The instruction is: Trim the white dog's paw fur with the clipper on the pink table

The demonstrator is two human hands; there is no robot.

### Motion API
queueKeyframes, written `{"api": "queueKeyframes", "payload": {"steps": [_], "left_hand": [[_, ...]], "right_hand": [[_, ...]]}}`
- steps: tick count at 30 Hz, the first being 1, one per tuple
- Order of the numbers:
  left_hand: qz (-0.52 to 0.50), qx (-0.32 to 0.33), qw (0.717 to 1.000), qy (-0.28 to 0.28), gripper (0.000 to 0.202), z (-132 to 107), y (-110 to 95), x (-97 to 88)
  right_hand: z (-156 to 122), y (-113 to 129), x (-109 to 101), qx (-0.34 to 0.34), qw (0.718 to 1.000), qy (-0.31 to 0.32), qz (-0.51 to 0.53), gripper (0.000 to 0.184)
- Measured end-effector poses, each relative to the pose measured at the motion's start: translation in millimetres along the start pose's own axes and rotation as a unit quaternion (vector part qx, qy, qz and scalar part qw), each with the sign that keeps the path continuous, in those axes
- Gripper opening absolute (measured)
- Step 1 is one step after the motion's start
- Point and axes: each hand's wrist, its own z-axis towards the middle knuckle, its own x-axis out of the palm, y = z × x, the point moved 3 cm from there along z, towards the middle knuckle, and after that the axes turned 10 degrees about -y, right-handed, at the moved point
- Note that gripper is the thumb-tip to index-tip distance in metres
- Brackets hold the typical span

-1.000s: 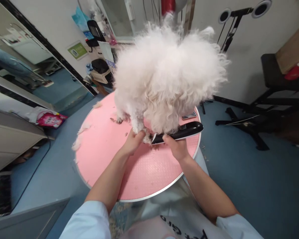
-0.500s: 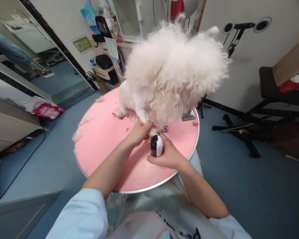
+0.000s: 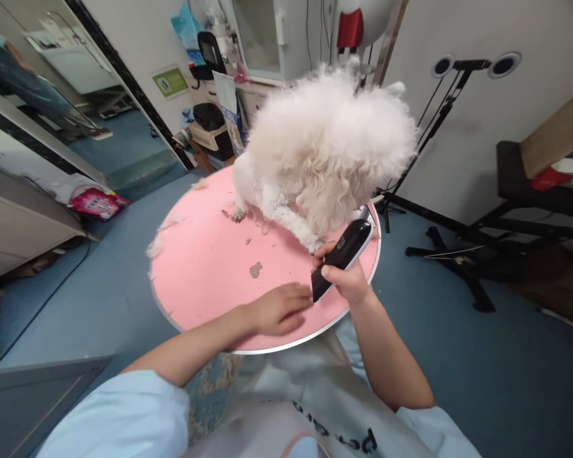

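Note:
A fluffy white dog (image 3: 325,152) stands on a round pink grooming table (image 3: 205,267), facing away. My right hand (image 3: 344,280) is closed round a black hair clipper (image 3: 342,254), its blade end pointing down and left, just in front of the dog's hind paw. My left hand (image 3: 279,310) lies flat near the table's front edge with fingers stretched toward the clipper's blade; it holds nothing. Loose tufts of cut fur (image 3: 255,270) lie on the pink surface.
A black stand with legs (image 3: 451,245) is on the blue floor to the right, beside a dark bench (image 3: 539,184). A counter with boxes and a carrier (image 3: 210,130) is behind the table. A mirror wall (image 3: 52,108) runs along the left. A pink bag (image 3: 98,203) lies at left.
My left hand has let go of the dog's hind leg and dropped flat onto the table. My right hand has turned the clipper and drawn it back from the paw.

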Motion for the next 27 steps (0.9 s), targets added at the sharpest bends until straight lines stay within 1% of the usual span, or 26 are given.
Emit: {"api": "queueKeyframes", "payload": {"steps": [1, 2, 3, 4, 5, 6, 7, 8, 9, 10, 11, 12, 13, 15, 16, 17, 19, 20, 21, 22, 24, 25, 26, 27], "left_hand": [[0.018, 0.012, 1.000, 0.014, 0.023, -19, -10, -1.8], [0.026, 0.006, 0.999, 0.022, 0.022, -41, -20, -6.9], [0.025, -0.017, 0.999, 0.028, 0.021, -63, -27, -14.7], [0.026, -0.063, 0.997, 0.031, 0.021, -86, -33, -24.6], [0.054, -0.125, 0.990, 0.024, 0.021, -107, -36, -36.3], [0.102, -0.198, 0.975, -0.005, 0.020, -124, -38, -49.6], [0.156, -0.256, 0.950, -0.084, 0.019, -136, -39, -64.7], [0.191, -0.301, 0.922, -0.152, 0.021, -141, -40, -76.3], [0.198, -0.331, 0.899, -0.206, 0.024, -140, -39, -83.2], [0.176, -0.349, 0.888, -0.241, 0.027, -131, -37, -84.8], [0.131, -0.361, 0.883, -0.270, 0.032, -115, -33, -82.4], [0.073, -0.360, 0.882, -0.295, 0.039, -95, -28, -76.8], [0.000, -0.346, 0.887, -0.307, 0.046, -70, -22, -68.6], [-0.154, -0.304, 0.893, -0.294, 0.055, -17, -11, -47.9], [-0.204, -0.302, 0.888, -0.280, 0.050, 7, -6, -38.0], [-0.220, -0.327, 0.873, -0.289, 0.041, 27, 0, -30.6], [-0.229, -0.357, 0.842, -0.333, 0.026, 55, 10, -23.4], [-0.225, -0.357, 0.834, -0.356, 0.022, 64, 15, -23.5], [-0.220, -0.351, 0.829, -0.376, 0.019, 70, 19, -25.6], [-0.216, -0.341, 0.826, -0.394, 0.020, 74, 23, -29.1], [-0.213, -0.317, 0.822, -0.422, 0.028, 77, 31, -37.9], [-0.216, -0.304, 0.823, -0.429, 0.033, 78, 34, -42.1], [-0.221, -0.292, 0.824, -0.433, 0.038, 78, 37, -45.5], [-0.229, -0.281, 0.826, -0.431, 0.041, 79, 38, -47.9]], "right_hand": [[-2, -1, 3, 0.008, 1.000, 0.008, 0.001, 0.038], [-4, -2, 6, 0.017, 1.000, 0.015, 0.000, 0.038], [-6, -3, 8, 0.026, 0.999, 0.022, 0.001, 0.037], [-8, -4, 11, 0.036, 0.999, 0.028, 0.004, 0.037], [-10, -5, 14, 0.043, 0.998, 0.037, 0.007, 0.036], [-11, -6, 17, 0.046, 0.998, 0.048, 0.011, 0.036], [-13, -8, 20, 0.043, 0.997, 0.061, 0.012, 0.036], [-15, -9, 23, 0.032, 0.997, 0.072, 0.010, 0.035], [-17, -11, 25, 0.017, 0.997, 0.080, 0.003, 0.034], [-20, -13, 28, -0.002, 0.996, 0.083, -0.010, 0.033], [-23, -15, 30, -0.025, 0.996, 0.082, -0.026, 0.031], [-26, -16, 32, -0.050, 0.994, 0.080, -0.047, 0.030], [-29, -17, 34, -0.076, 0.991, 0.077, -0.072, 0.029], [-36, -16, 37, -0.133, 0.980, 0.079, -0.126, 0.025], [-39, -14, 37, -0.159, 0.972, 0.078, -0.153, 0.023], [-41, -13, 37, -0.179, 0.965, 0.072, -0.179, 0.022], [-44, -11, 33, -0.189, 0.957, 0.043, -0.214, 0.021], [-45, -12, 30, -0.172, 0.960, 0.027, -0.218, 0.021], [-45, -14, 26, -0.140, 0.967, 0.011, -0.211, 0.023], [-45, -18, 22, -0.100, 0.976, -0.003, -0.191, 0.024], [-45, -27, 14, -0.016, 0.991, -0.044, -0.122, 0.025], [-44, -32, 9, 0.018, 0.994, -0.082, -0.076, 0.028], [-42, -35, 4, 0.043, 0.990, -0.131, -0.025, 0.033], [-41, -39, -1, 0.064, 0.980, -0.184, 0.028, 0.040]]}}
